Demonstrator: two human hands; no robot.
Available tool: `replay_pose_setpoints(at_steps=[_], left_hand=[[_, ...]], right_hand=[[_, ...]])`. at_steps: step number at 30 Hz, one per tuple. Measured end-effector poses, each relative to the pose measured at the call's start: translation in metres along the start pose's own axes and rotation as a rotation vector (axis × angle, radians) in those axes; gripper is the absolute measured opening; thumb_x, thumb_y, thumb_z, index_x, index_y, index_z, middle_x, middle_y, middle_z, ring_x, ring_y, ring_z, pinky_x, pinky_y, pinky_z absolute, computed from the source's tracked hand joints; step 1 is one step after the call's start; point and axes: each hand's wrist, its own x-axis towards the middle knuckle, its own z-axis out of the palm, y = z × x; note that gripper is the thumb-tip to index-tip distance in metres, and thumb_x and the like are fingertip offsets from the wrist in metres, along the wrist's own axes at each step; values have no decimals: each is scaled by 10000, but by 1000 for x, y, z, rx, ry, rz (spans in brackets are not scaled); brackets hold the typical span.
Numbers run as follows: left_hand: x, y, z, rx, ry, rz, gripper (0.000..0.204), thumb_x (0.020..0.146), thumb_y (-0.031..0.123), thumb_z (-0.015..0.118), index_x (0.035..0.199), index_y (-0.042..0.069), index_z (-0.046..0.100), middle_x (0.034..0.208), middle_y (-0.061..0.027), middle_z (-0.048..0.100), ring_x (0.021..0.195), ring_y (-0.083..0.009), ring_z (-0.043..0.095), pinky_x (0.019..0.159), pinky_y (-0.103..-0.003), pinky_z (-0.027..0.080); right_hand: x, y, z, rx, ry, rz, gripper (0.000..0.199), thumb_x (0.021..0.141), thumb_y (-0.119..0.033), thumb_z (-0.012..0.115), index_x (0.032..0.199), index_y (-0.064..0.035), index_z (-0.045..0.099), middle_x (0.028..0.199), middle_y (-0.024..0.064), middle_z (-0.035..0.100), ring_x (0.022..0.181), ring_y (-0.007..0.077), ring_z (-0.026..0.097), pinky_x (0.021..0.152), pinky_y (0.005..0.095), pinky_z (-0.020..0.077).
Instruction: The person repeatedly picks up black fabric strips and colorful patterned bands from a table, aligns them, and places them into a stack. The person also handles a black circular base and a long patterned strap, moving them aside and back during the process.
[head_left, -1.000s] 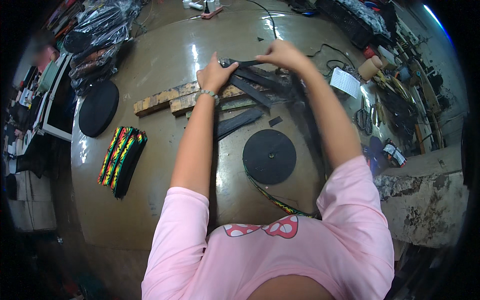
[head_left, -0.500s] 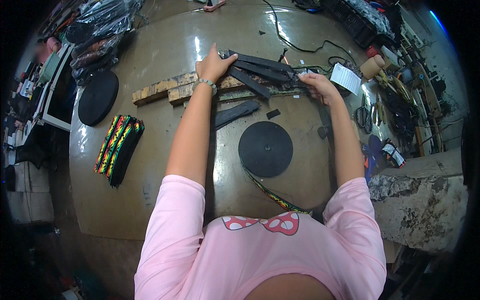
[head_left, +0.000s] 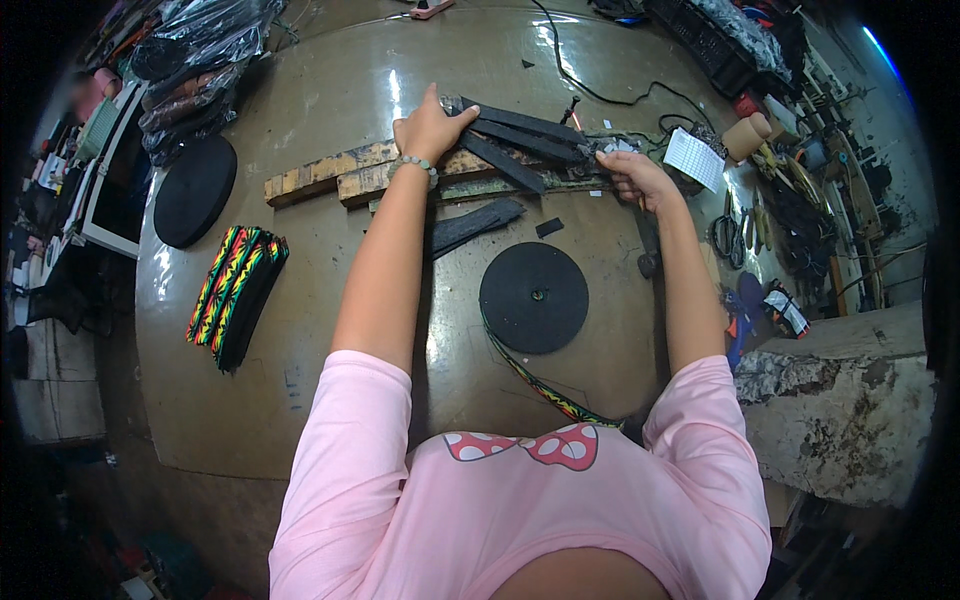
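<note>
Black straps (head_left: 530,130) lie fanned across long worn wooden bars (head_left: 320,178) at the far middle of the table. My left hand (head_left: 430,130) rests at the left ends of the straps, its thumb and forefinger spread apart and the thumb touching the straps; its other fingers are hidden. My right hand (head_left: 640,178) is closed beside the straps' right ends and a small greyish clump (head_left: 618,146); what its fingers grip cannot be made out. Nearer me lie a folded dark strip (head_left: 475,225), a small black piece (head_left: 549,228) and a black roll of webbing (head_left: 534,298) with a patterned tail.
On the left are a bundle of red, yellow and green patterned webbing (head_left: 235,300) and a black disc-shaped roll (head_left: 195,192). Scissors (head_left: 728,238), a white card (head_left: 693,160) and a thread cone (head_left: 746,136) sit on the right. A black cable (head_left: 590,92) crosses the far side.
Both hands stay nearly in place at the straps. The view has shifted slightly, and the roll's centre now shows a bit of colour. Nothing has visibly been let go.
</note>
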Motion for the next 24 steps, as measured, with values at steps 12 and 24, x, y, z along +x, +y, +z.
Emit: replay_pose_setpoints(at_steps=[12,24], left_hand=[[4,-4,2,-38,2,11,930,694,608,624,1380,48,341,1063,-138,650,1044,-303,589,957,-450,340],[0,-10,-5,-68,-35,72,903,712,588,603,1381,42,337,1032,-128,653,984,-298,608,895,-364,406]], right_hand=[[-25,-55,6,-853,687,-538,300,807,-306,616,799,-12,674,704,129,652,668,234,639,642,350,478],[91,-64,144,-754,454,-391,226,766,-250,635,906,-89,711,922,186,659,883,343,634,812,401,490]])
